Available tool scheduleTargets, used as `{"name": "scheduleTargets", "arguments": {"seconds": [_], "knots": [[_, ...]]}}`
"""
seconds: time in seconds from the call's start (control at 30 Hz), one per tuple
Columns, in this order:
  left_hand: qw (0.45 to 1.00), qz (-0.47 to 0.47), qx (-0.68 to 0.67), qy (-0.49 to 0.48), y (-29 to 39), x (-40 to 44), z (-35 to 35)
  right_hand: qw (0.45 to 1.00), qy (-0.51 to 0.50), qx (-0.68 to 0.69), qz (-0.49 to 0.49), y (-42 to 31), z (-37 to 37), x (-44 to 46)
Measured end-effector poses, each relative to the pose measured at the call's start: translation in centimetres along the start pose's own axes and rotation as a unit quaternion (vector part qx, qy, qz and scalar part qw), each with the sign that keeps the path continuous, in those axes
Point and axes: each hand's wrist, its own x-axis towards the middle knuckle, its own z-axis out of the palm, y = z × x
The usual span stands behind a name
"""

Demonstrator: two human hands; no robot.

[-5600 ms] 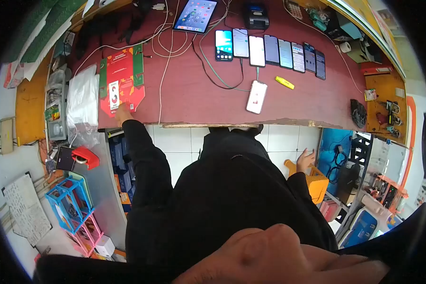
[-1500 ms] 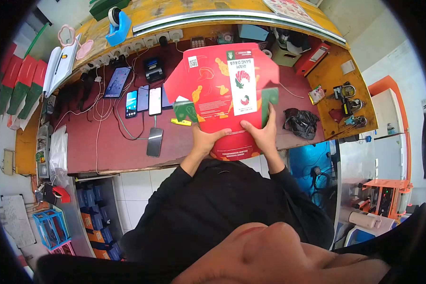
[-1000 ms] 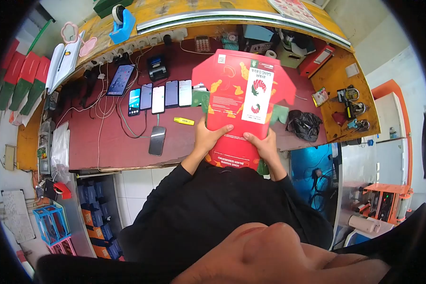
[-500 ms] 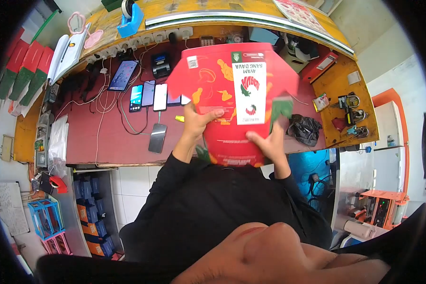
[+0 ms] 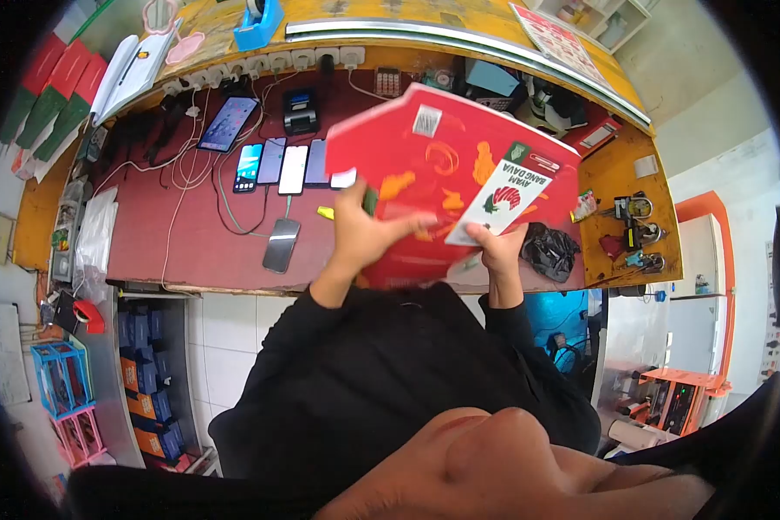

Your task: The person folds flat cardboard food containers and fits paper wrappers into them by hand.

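A red cardboard food box [image 5: 407,165], seemingly flat and unassembled, is held tilted above the front of the desk. Orange drawings, a QR code and a white label panel with upside-down lettering show on its face. At its left edge my left hand [image 5: 360,234] grips it, thumb across the front and fingers partly hidden behind. My right hand [image 5: 499,253] holds the lower right part, its thumb pressed on the white panel. The box's lower end is blurred and lies close to my body.
Several phones, one of them a dark phone [image 5: 281,245], lie left of the box with cables. Behind them are a tablet [image 5: 228,123] and a small black printer [image 5: 300,113]. A black plastic bag [image 5: 550,251] rests at the right. A raised yellow shelf [image 5: 364,17] spans the back.
The box has turned clockwise, its white panel now slanting and its top right corner lower. Both hands still hold it; the left has shifted slightly right along its edge.
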Motion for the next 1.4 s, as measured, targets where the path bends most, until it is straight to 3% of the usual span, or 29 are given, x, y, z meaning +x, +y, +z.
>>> {"name": "scheduleTargets", "arguments": {"seconds": [0.03,0.07,0.1,0.13,0.17,0.23,0.3,0.37,0.43,0.5,0.53,0.57,0.63,0.67,0.7,0.77,0.8,0.83,0.9,0.97,1.0,1.07,1.23,1.4], "knots": [[0.998,-0.015,0.059,-0.002,-0.4,0.9,-0.5,0.996,0.038,-0.016,-0.073,-1.1,1.5,0.1],[0.998,-0.018,0.062,0.001,-0.9,1.1,-0.4,0.994,0.047,-0.047,-0.083,-1.4,1.6,0.4],[0.975,0.089,0.174,0.108,-1.5,1.4,0.0,0.988,0.065,-0.075,-0.115,-1.3,1.2,0.9],[0.916,0.193,0.281,0.212,-2.1,1.5,0.3,0.983,0.101,-0.097,-0.120,-1.5,0.7,1.1],[0.914,0.195,0.283,0.216,-2.4,1.1,0.4,0.975,0.137,-0.118,-0.125,-1.7,0.1,1.5],[0.928,0.103,0.312,0.175,-3.1,-0.4,0.7,0.969,0.189,-0.040,-0.152,-3.0,-0.8,2.1],[0.931,0.097,0.329,0.128,-4.4,-0.5,1.1,0.971,0.171,0.006,-0.164,-3.4,-2.9,2.1],[0.969,0.124,0.213,0.011,-4.3,0.1,1.5,0.969,0.162,0.032,-0.182,-3.9,-2.9,1.6],[0.973,0.153,0.173,0.015,-3.6,0.5,1.8,0.971,0.146,0.033,-0.185,-5.2,-1.4,1.3],[0.987,0.017,0.021,-0.157,-3.8,0.7,1.8,0.967,0.165,0.049,-0.189,-5.8,-1.0,1.1],[0.987,0.054,0.014,-0.150,-4.2,0.3,2.2,0.980,0.131,-0.004,-0.152,-6.4,-1.5,1.3],[0.986,0.055,0.013,-0.154,-4.6,-0.2,2.8,0.974,0.176,-0.024,-0.144,-6.5,-1.3,2.0],[0.994,0.001,-0.034,-0.100,-5.4,-1.1,4.0,0.939,0.174,-0.276,-0.108,-7.4,-1.1,3.3],[0.994,0.002,-0.034,-0.107,-6.0,-1.2,4.2,0.903,0.133,-0.396,-0.103,-7.9,-1.0,3.8],[0.996,-0.009,-0.051,-0.067,-6.2,-1.2,4.4,0.772,0.141,-0.593,-0.180,-7.6,-1.2,4.1],[0.997,-0.018,-0.070,-0.027,-6.5,-1.1,4.8,0.726,0.148,-0.656,-0.141,-8.1,-0.8,2.9],[0.993,-0.018,-0.112,0.014,-5.9,-0.8,4.6,0.735,0.121,-0.649,-0.154,-7.3,-1.5,2.2],[0.986,-0.017,-0.154,0.056,-5.4,-0.5,4.5,0.791,0.075,-0.596,-0.112,-6.6,-1.5,1.2],[0.979,-0.016,-0.193,0.066,-4.8,-0.3,4.6,0.858,-0.056,-0.504,-0.084,-4.5,-0.6,-0.2],[0.960,-0.019,-0.275,0.045,-4.2,-0.5,4.8,0.942,-0.101,-0.320,-0.015,-2.6,0.2,0.1],[0.960,-0.019,-0.275,0.042,-4.1,-0.7,4.8,0.942,-0.098,-0.320,-0.015,-1.6,0.2,0.3],[0.983,0.036,-0.176,-0.029,-3.8,-0.9,4.7,0.982,-0.145,-0.010,0.122,0.1,0.1,0.9],[0.985,0.053,-0.165,-0.013,-4.1,-0.2,4.6,0.989,-0.092,0.053,0.103,-0.5,0.6,0.0],[0.982,0.081,-0.160,0.049,-5.2,0.5,5.6,0.995,-0.011,-0.104,0.001,-3.2,0.7,0.1]]}}
